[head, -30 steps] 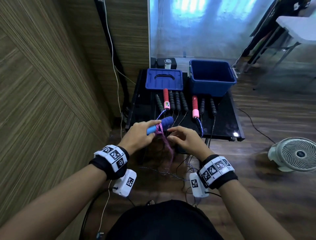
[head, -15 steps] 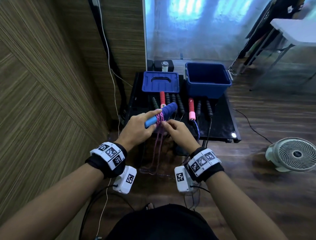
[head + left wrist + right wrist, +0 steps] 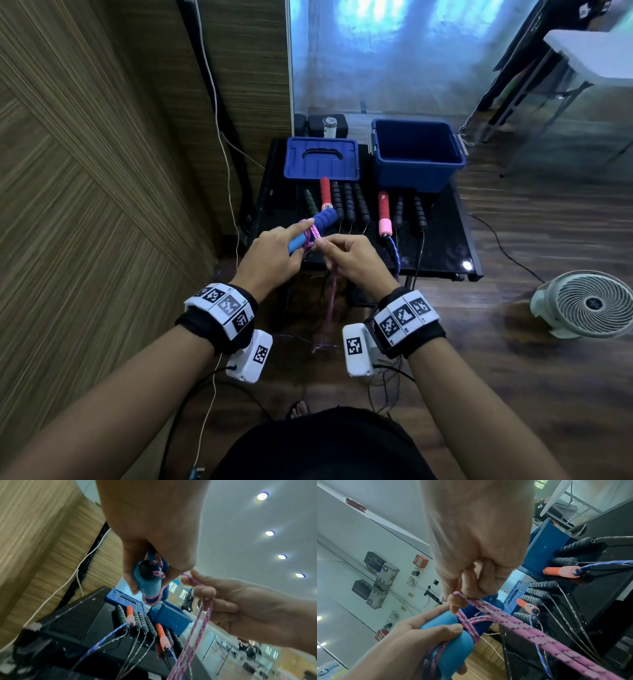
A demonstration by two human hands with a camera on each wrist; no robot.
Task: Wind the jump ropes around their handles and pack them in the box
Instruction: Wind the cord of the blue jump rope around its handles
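Mid-wind on the first rope, by the look of it. Left hand (image 3: 270, 255) wrapped round the blue handles (image 3: 310, 230), thumb + fingers clamped on the lower end, prob to keep the pair from rolling while turns go on. Held up in the air just in front of the black table (image 3: 442, 246), near side, so slack hangs free toward the floor instead of snagging.

Right hand (image 3: 349, 255) curled, thumb + forefinger pinching the pink rope (image 3: 331, 301) right beside the handles; two strands run through the fist, so wound doubled, imo to go quicker.

Rope = braided cord, pink w/ dark flecks, soft and floppy. Handles = foam-ish, ribbed upper part, smooth lighter-blue end w/ a dark hole where the cord exits.

On the table: blue box (image 3: 418, 154) at the far right, open, nothing visible inside. Lid (image 3: 322, 161) flat to its left. Other handles (image 3: 349, 205) in a row along the near side of box and lid, black ribbed ones + red/pink ones, thin cords trailing off the table's near edge. All waiting.
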